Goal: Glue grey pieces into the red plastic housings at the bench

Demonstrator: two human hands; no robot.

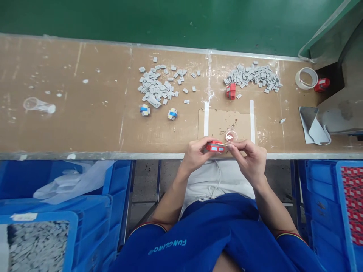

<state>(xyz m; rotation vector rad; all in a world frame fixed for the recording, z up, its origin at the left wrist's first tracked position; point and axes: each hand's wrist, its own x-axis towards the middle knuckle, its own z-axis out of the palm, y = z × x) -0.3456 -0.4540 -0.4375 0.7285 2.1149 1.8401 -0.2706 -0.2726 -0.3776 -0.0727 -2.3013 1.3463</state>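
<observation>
My left hand point(196, 155) is closed on a red block with pale windows point(216, 146), held over the table's front edge. My right hand point(248, 157) pinches a thin stick point(222, 144), whose far end reaches the top of the red block. Just beyond my fingers a small round clear cup point(231, 136) holds something white. It stands on a cardboard sheet point(244, 124) held down by white tape strips. Another red block point(231, 91) sits farther back, beside a pile of small grey pieces point(259, 75).
A second grey pile point(154, 85) lies at centre-left, with two blue-banded blocks point(172, 114) near it. To the right are a tape roll point(306, 78), a red piece point(322, 84) and a grey sheet point(313, 126). Blue crates point(93, 211) flank me.
</observation>
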